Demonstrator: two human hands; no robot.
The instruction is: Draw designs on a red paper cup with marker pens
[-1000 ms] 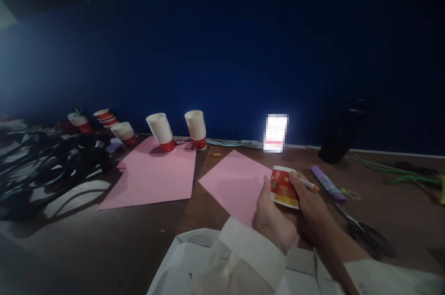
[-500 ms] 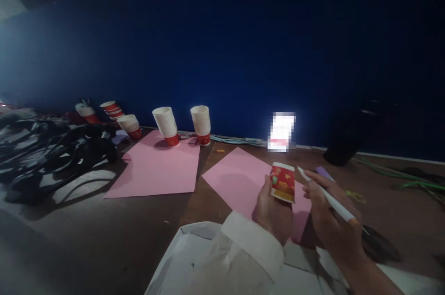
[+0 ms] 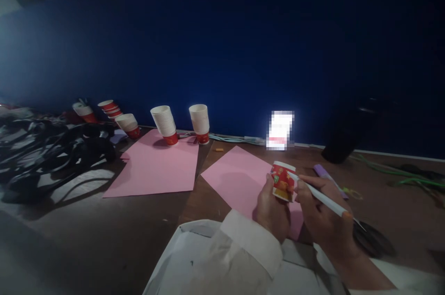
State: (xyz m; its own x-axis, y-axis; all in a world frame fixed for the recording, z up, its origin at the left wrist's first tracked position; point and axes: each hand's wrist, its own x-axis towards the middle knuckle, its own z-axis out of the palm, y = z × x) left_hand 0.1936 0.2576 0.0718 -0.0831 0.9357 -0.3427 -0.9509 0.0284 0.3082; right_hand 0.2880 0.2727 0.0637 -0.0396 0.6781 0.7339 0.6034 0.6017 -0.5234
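While the left hand (image 3: pixel 274 209) grips the small red paper cup (image 3: pixel 282 182) over the pink paper sheet (image 3: pixel 239 179), the right hand (image 3: pixel 321 225) — just right of it — pinches a slim white pen (image 3: pixel 321 197), tip at the cup's side.

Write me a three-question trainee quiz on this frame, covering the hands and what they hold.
1. True or false: the left hand holds the red paper cup.
2. The right hand grips: A) a spoon, B) a white pen, C) a knife?
3. Fill in: the pen's tip points toward the ____.
Key: 1 true; 2 B; 3 cup.
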